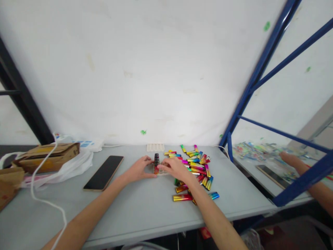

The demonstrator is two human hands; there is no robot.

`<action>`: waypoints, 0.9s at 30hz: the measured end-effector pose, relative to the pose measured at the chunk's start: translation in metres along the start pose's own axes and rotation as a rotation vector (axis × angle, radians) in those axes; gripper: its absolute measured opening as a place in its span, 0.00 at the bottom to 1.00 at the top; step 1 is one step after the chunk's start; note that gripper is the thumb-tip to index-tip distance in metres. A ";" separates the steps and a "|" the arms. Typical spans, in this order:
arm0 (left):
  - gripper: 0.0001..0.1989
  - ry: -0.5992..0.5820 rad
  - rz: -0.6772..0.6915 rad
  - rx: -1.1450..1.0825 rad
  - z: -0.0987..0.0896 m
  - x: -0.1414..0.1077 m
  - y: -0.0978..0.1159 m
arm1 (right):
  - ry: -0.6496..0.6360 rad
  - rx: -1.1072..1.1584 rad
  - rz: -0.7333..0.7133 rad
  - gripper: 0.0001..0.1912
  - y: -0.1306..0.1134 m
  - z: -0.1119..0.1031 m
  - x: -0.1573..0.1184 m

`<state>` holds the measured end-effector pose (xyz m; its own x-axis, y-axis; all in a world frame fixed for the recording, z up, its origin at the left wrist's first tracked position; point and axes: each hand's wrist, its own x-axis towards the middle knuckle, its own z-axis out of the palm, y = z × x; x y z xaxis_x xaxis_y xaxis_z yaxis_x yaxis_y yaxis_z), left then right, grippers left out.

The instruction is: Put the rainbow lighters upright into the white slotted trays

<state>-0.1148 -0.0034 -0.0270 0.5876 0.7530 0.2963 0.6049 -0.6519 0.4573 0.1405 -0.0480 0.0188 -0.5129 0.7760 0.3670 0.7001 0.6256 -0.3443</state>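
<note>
In the middle of the table, a short row of lighters (156, 160) with dark tops stands upright in a pale tray (163, 173), which my hands partly cover. My left hand (140, 169) curls around the left side of the row, thumb at the near edge and fingers farther back, gripping the tray. From the right, my right hand (175, 168) reaches in with its fingers closed on a red lighter (156, 170) at the near end of the row. Beside and partly behind my right hand lies a loose pile of shiny multicoloured lighters (197, 166).
A second white tray with compartments (155, 147) lies by the wall. To the left are a phone (104, 173), a cardboard box (49, 156), a plastic bag (75, 166) and a white cable (47, 201). A blue metal frame (241, 104) borders the right; beyond it a person's arm (299, 166) shows.
</note>
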 end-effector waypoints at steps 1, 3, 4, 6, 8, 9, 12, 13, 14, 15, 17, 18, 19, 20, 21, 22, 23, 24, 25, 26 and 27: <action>0.37 -0.002 -0.008 0.003 -0.001 0.000 0.001 | 0.039 0.019 0.027 0.22 0.008 -0.005 -0.001; 0.37 -0.004 -0.022 0.011 -0.002 0.001 0.004 | 0.138 -0.005 0.113 0.21 0.027 -0.014 -0.002; 0.37 -0.003 -0.028 0.016 -0.003 0.001 0.005 | 0.173 -0.045 0.167 0.19 0.038 -0.018 -0.002; 0.36 -0.002 -0.035 0.025 -0.005 0.001 0.009 | 0.163 -0.131 0.246 0.15 0.058 -0.022 -0.002; 0.35 -0.013 -0.037 0.030 -0.006 0.002 0.012 | 0.096 -0.194 0.284 0.13 0.073 -0.023 0.000; 0.35 -0.022 -0.037 0.030 -0.007 0.002 0.013 | 0.046 -0.211 0.292 0.14 0.078 -0.023 0.002; 0.35 -0.023 -0.041 0.034 -0.007 0.001 0.015 | -0.095 -0.220 0.286 0.15 0.085 -0.022 0.009; 0.34 -0.015 -0.041 0.038 -0.007 0.001 0.016 | -0.122 -0.215 0.281 0.15 0.084 -0.022 0.012; 0.34 -0.007 -0.040 0.042 -0.007 0.001 0.016 | -0.137 -0.209 0.276 0.14 0.084 -0.023 0.014; 0.34 -0.001 -0.038 0.046 -0.006 0.000 0.016 | -0.142 -0.202 0.271 0.13 0.083 -0.024 0.016; 0.34 -0.003 -0.035 0.054 -0.006 -0.001 0.017 | -0.151 -0.190 0.264 0.12 0.081 -0.026 0.018; 0.34 -0.004 -0.035 0.058 -0.006 -0.001 0.017 | -0.146 -0.182 0.259 0.11 0.080 -0.028 0.018; 0.34 -0.006 -0.035 0.062 -0.006 -0.002 0.017 | -0.123 -0.162 0.250 0.11 0.080 -0.029 0.017; 0.34 -0.007 -0.035 0.065 -0.006 -0.002 0.018 | -0.081 -0.126 0.243 0.11 0.080 -0.030 0.016; 0.34 -0.006 -0.033 0.066 -0.006 -0.002 0.018 | -0.020 -0.069 0.242 0.11 0.081 -0.030 0.014; 0.34 -0.003 -0.030 0.064 -0.006 -0.002 0.017 | 0.054 0.009 0.249 0.11 0.081 -0.031 0.013; 0.34 -0.001 -0.026 0.059 -0.006 -0.002 0.017 | 0.134 0.106 0.261 0.12 0.082 -0.031 0.012; 0.34 -0.001 -0.022 0.052 -0.007 -0.002 0.017 | 0.203 0.218 0.276 0.13 0.082 -0.031 0.011; 0.34 -0.002 -0.022 0.045 -0.007 -0.001 0.017 | 0.252 0.337 0.293 0.15 0.081 -0.031 0.010; 0.34 -0.006 -0.024 0.040 -0.007 -0.001 0.017 | 0.284 0.461 0.306 0.18 0.079 -0.031 0.010; 0.34 -0.010 -0.027 0.036 -0.007 -0.001 0.017 | 0.306 0.584 0.314 0.20 0.076 -0.030 0.010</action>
<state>-0.1095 -0.0147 -0.0135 0.5758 0.7698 0.2756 0.6396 -0.6340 0.4347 0.2037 0.0050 0.0222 -0.1102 0.9221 0.3708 0.3685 0.3844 -0.8464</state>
